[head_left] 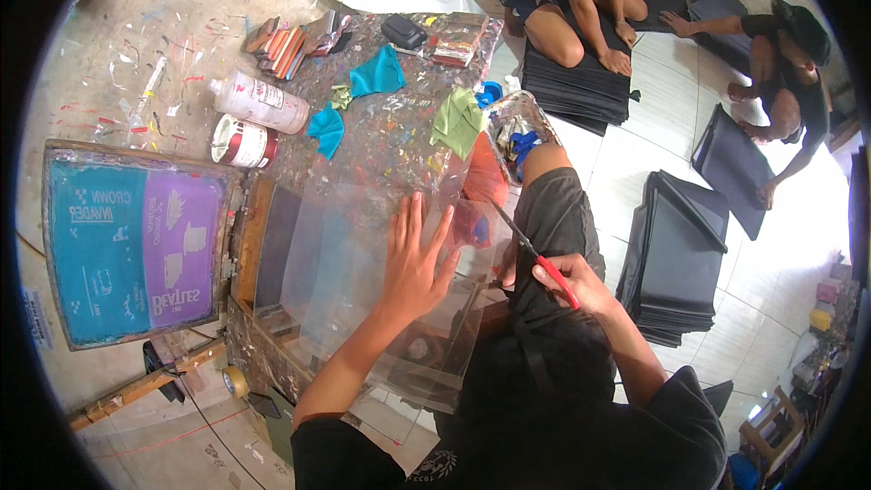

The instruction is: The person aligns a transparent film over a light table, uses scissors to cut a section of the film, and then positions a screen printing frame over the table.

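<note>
Far left, a printing screen frame [134,249] with a teal and purple stencil lay flat, untouched. Right of it a white bottle [259,100] on its side and a red-and-white paint can [243,142] sat on the paint-spattered table [381,141], with teal rags [376,73] and a green rag [456,120] further along. The clear plastic sheet [363,281] lay across the near end of the table, over a dark platen. The left hand [415,259] was laid flat on the sheet, fingers spread, pinning it down. The right hand [573,281] was curled around the red handles of the scissors [531,249], blades pointing up-left at the sheet's right edge, slightly parted as far as could be told. Judged progress: cut looked early or mid-way; blades met the sheet near its right edge, most of the sheet was in one piece, no trimmed-off strip visible. How far the cut line ran was hard to tell through the transparent film. Right side, stacks of black fabric pieces [676,263] lay on the tiled floor, two other people sorting more of them at the top right
</note>
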### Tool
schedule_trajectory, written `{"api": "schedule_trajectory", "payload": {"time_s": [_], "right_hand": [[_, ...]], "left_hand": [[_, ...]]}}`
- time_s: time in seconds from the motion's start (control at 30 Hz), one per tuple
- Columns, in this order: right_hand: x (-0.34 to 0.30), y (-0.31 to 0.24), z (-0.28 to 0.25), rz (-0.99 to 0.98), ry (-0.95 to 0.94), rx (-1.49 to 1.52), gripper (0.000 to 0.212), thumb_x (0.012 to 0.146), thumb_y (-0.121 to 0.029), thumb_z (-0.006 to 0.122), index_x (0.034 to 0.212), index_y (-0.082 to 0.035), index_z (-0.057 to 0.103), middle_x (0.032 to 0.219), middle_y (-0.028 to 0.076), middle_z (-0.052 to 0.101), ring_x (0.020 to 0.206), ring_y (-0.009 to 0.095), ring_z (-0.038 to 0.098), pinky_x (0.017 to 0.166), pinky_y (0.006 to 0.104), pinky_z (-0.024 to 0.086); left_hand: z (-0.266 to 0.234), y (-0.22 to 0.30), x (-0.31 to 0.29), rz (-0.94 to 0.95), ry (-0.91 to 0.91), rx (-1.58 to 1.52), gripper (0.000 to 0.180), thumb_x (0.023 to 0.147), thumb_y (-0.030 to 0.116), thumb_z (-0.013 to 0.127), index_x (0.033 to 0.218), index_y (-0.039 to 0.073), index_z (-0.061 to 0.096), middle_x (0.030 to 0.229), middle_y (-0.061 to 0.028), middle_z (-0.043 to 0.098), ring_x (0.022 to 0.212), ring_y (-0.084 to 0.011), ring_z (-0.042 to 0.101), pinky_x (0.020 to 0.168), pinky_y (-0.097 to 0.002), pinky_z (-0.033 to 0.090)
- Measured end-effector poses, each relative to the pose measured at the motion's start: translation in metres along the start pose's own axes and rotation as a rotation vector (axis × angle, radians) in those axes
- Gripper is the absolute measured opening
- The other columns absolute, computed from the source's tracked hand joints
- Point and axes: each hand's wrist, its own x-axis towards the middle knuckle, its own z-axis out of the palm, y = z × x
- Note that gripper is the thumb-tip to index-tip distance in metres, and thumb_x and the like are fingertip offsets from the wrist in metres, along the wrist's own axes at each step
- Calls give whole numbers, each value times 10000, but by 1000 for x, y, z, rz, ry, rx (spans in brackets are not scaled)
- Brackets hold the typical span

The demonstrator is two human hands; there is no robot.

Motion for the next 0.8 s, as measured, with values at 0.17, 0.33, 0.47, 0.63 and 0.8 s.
{"api": "schedule_trajectory", "payload": {"time_s": [0.17, 0.33, 0.47, 0.63, 0.8], "right_hand": [[3, -1, -9, -40, -25, -39, 525, 913, -521, 705, 703, -41, 667, 556, -32, 490, 496, 71, 483, 463, 262, 346], [3, -8, -16, -66, -22, -47, 536, 918, -514, 702, 647, -58, 624, 536, -37, 488, 470, 65, 476, 445, 259, 334], [4, -6, -20, -64, -22, -32, 531, 911, -518, 709, 652, -62, 625, 536, -40, 486, 465, 61, 472, 441, 257, 329], [4, -10, -20, -46, -58, -32, 508, 903, -524, 714, 689, -68, 643, 551, -41, 476, 474, 60, 459, 451, 250, 326], [3, -11, -19, -54, -108, 6, 472, 930, -501, 690, 711, -93, 596, 586, -64, 424, 496, 39, 385, 449, 240, 273]], "left_hand": [[2, -1, -1, 0, -3, -2, 611, 1023, 367, 453, 1572, 135, 321, 1609, -314, 151, 1455, -533, 193, 1170, -620, 175], [1, -1, -1, 1, -6, -12, 625, 1011, 357, 470, 1573, 130, 317, 1610, -314, 146, 1457, -532, 188, 1174, -618, 168], [1, -1, -1, -8, -16, -10, 630, 1009, 352, 474, 1574, 127, 312, 1612, -313, 141, 1461, -527, 181, 1177, -615, 162], [1, -1, -1, -5, -18, -11, 626, 1011, 357, 468, 1573, 127, 315, 1613, -312, 138, 1463, -525, 179, 1179, -611, 160], [2, -3, -2, 3, -17, -6, 621, 1017, 367, 452, 1575, 132, 313, 1616, -308, 136, 1466, -526, 175, 1180, -610, 160]]}}
